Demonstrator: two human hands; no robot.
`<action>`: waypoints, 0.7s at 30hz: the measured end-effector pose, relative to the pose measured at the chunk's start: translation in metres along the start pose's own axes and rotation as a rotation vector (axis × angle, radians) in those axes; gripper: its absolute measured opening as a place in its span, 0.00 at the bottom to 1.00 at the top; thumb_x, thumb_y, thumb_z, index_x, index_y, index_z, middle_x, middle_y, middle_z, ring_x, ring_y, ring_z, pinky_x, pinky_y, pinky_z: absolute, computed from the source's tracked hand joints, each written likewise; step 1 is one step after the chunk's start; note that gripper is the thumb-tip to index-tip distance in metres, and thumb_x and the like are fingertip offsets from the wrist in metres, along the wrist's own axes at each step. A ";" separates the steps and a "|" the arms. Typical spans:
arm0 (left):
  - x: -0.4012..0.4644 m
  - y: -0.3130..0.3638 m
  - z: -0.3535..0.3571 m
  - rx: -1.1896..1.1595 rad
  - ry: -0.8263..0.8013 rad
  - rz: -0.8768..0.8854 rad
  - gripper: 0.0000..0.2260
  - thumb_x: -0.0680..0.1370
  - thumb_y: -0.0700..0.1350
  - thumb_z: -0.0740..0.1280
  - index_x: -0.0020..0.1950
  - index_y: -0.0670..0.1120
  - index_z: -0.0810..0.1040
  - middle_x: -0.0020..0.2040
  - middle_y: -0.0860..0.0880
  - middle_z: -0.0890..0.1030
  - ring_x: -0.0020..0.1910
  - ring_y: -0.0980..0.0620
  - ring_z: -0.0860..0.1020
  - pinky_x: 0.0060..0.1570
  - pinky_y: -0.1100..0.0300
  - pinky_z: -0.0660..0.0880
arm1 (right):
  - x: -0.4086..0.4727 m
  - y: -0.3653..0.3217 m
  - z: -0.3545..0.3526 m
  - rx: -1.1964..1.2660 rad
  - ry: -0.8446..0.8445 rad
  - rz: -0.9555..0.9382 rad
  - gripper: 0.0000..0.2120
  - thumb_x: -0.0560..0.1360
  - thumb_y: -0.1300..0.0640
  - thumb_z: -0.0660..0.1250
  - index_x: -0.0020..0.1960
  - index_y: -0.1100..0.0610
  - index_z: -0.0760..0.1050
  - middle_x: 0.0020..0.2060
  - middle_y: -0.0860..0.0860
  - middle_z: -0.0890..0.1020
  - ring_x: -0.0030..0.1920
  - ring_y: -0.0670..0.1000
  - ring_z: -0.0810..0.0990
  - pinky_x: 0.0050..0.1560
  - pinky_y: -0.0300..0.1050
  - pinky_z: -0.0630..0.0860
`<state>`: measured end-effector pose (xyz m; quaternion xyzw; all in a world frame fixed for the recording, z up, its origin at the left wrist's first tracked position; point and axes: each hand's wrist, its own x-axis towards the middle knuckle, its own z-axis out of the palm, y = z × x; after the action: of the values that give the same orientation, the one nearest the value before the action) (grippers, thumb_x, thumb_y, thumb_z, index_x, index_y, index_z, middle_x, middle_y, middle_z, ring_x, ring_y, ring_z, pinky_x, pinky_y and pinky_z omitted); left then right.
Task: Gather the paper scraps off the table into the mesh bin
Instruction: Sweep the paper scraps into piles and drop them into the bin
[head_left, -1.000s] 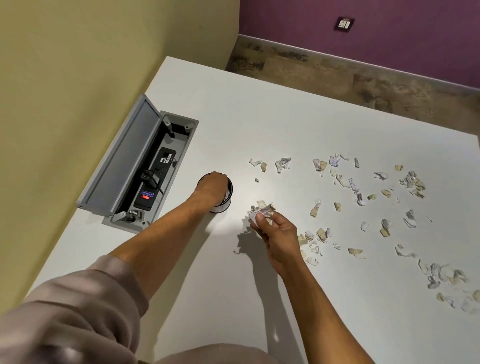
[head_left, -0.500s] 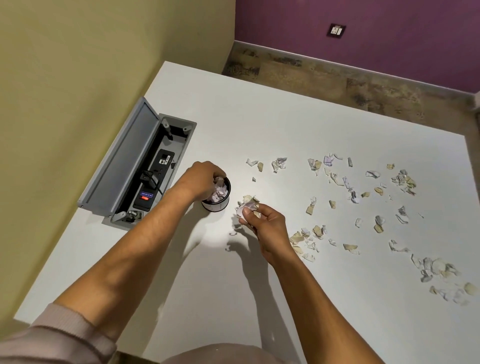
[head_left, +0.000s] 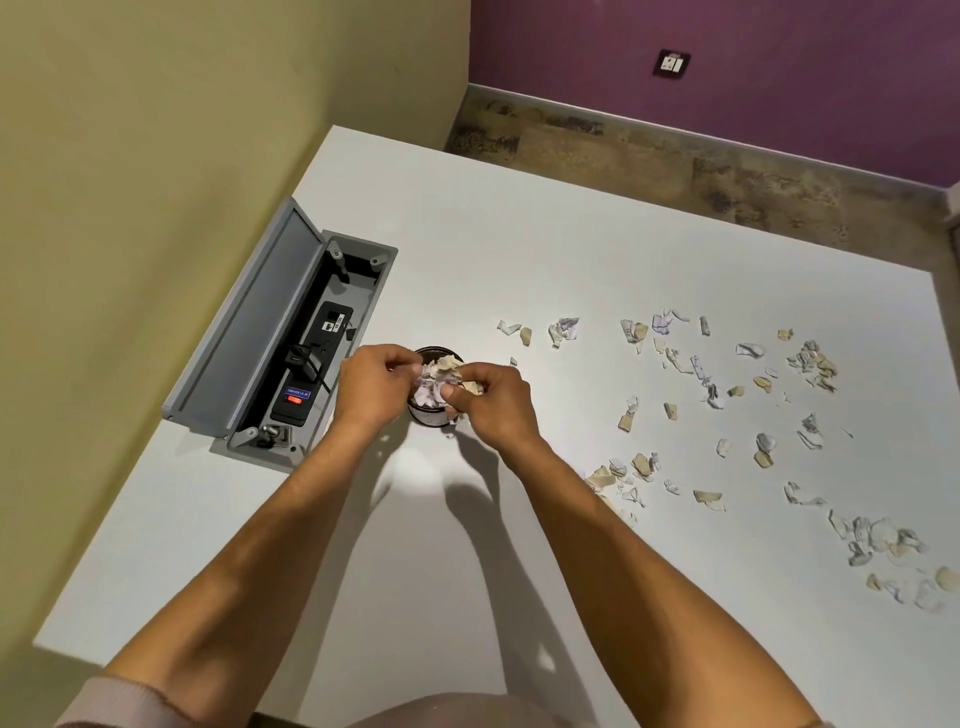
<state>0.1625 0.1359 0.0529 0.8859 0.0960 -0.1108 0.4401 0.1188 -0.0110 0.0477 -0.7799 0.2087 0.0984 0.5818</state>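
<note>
A small round mesh bin (head_left: 429, 415) stands on the white table (head_left: 571, 249), heaped with torn paper. Both hands meet over its mouth. My right hand (head_left: 491, 400) grips a bunch of paper scraps (head_left: 444, 370) directly above the bin. My left hand (head_left: 371, 387) hugs the bin's left side, fingers curled over the rim and touching the paper on top. Several more scraps (head_left: 706, 379) lie scattered across the right half of the table, with a cluster (head_left: 878, 540) near the right edge.
An open grey cable box (head_left: 283, 332) is sunk into the table left of the bin, its lid raised, holding a black power strip and plugs. A yellow wall runs along the table's left side. Beyond the far edge lie bare floor and a purple wall.
My right hand carried its bunch of scraps left from the table to above the bin. My left hand stayed at the bin, shifting to its left rim.
</note>
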 end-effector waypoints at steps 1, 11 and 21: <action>0.001 -0.005 0.001 0.081 0.046 0.009 0.06 0.76 0.41 0.70 0.51 0.46 0.85 0.42 0.51 0.83 0.41 0.54 0.79 0.47 0.62 0.74 | 0.005 -0.003 0.002 -0.096 0.004 -0.028 0.10 0.71 0.58 0.75 0.52 0.57 0.83 0.48 0.54 0.85 0.41 0.44 0.82 0.42 0.33 0.74; 0.014 -0.033 0.012 0.025 0.016 -0.034 0.13 0.77 0.34 0.61 0.49 0.47 0.84 0.43 0.46 0.84 0.38 0.44 0.83 0.43 0.51 0.82 | 0.036 -0.026 0.040 -0.656 -0.226 -0.008 0.10 0.73 0.64 0.60 0.34 0.56 0.71 0.34 0.53 0.75 0.40 0.59 0.74 0.31 0.42 0.63; 0.012 -0.037 0.012 -0.073 0.028 0.050 0.11 0.72 0.31 0.66 0.46 0.43 0.86 0.38 0.47 0.84 0.38 0.46 0.84 0.42 0.48 0.82 | 0.059 -0.028 0.062 -0.916 -0.345 -0.073 0.05 0.75 0.63 0.63 0.41 0.56 0.72 0.47 0.57 0.80 0.44 0.57 0.77 0.41 0.44 0.69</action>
<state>0.1624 0.1493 0.0140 0.8730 0.0842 -0.0837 0.4731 0.1893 0.0417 0.0296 -0.9348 0.0169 0.2874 0.2081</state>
